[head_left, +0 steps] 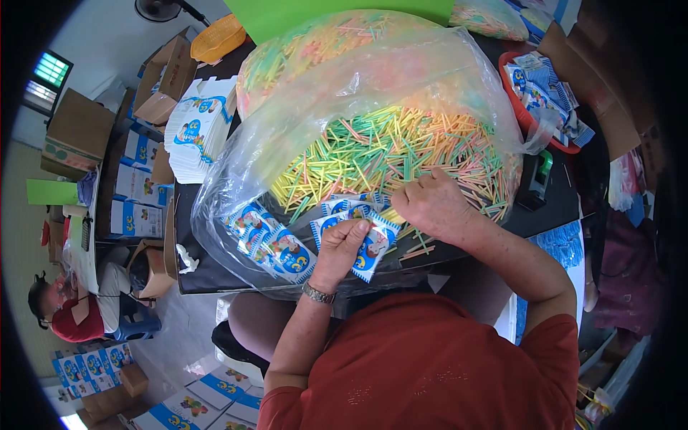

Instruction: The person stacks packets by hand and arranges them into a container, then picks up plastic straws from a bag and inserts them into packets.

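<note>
My left hand (342, 251) pinches a blue-and-white printed packet (373, 247) between thumb and fingers, just above the table's front edge. Close by on the right, my right hand (433, 206) is closed, with fingers curled around a few thin yellow sticks (391, 215) at the packet's upper edge. Just how far the sticks reach into the packet is hidden. Further packets (272, 244) lie to the left of my left hand on clear plastic. Beyond both hands, a large clear bag (344, 79) lies open over a heap of thin coloured sticks (387, 147).
A stack of white printed cartons (197, 132) stands left of the bag. At right are a red basket (510, 79) of packets and a black tape dispenser (536, 179). Another person (75, 312) sits at far left, near cardboard boxes (166, 79).
</note>
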`<state>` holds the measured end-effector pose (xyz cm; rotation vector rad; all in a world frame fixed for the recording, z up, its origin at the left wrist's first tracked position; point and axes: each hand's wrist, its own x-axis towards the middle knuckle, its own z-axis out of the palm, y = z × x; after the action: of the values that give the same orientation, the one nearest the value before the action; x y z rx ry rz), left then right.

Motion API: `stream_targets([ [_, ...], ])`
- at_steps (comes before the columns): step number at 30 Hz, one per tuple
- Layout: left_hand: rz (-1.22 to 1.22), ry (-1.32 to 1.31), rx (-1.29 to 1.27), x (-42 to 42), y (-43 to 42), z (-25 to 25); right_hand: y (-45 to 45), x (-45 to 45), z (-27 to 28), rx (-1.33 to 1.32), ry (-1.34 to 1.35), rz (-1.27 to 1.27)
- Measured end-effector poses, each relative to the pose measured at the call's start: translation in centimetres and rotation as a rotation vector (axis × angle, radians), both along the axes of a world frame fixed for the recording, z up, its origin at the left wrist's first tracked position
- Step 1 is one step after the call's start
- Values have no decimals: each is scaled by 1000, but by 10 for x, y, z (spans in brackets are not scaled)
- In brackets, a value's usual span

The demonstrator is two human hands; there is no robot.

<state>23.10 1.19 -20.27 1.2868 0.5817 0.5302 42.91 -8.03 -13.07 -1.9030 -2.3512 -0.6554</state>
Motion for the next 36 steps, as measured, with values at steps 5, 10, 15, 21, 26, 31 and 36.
stream_targets([
  [5,-66,42,90,2,0,4,-4,-3,-5,-6,-4,41],
  [10,-153,41,258,7,-3,0,4,-13,-1,-5,24,136],
  [15,-215,-122,181,12,-4,-2,8,-18,9,-22,56,253],
  [21,-70,-223,242,35,6,-3,10,0,40,-146,81,60],
  [26,12,-364,319,35,4,9,-22,10,6,-40,1155,-135],
  [31,-21,-387,543,22,-3,8,-20,-24,-36,54,1161,122],
  [36,160,-282,441,-2,-9,-1,-28,-50,-23,35,1379,0],
])
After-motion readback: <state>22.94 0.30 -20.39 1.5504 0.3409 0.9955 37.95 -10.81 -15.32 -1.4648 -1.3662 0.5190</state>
